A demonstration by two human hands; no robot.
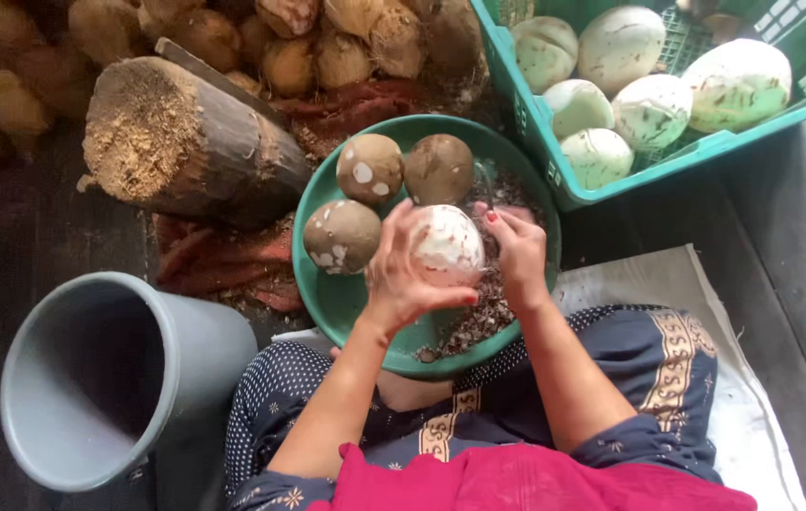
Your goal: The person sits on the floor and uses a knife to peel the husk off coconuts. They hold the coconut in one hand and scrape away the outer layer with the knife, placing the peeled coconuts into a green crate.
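Peeling a coconut over the green basin

My left hand [401,274] wraps the half-white peeled coconut [447,244] from the side, fingers curled firmly around it. My right hand [516,254] is closed on its other side; if it holds a tool, I cannot tell. The coconut, above the green basin [327,298], seems heavy, hard and a little slippery.

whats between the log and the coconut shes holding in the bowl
In the head view, three brown, partly peeled coconuts sit in the green bowl between the log and the white coconut that both hands grip.
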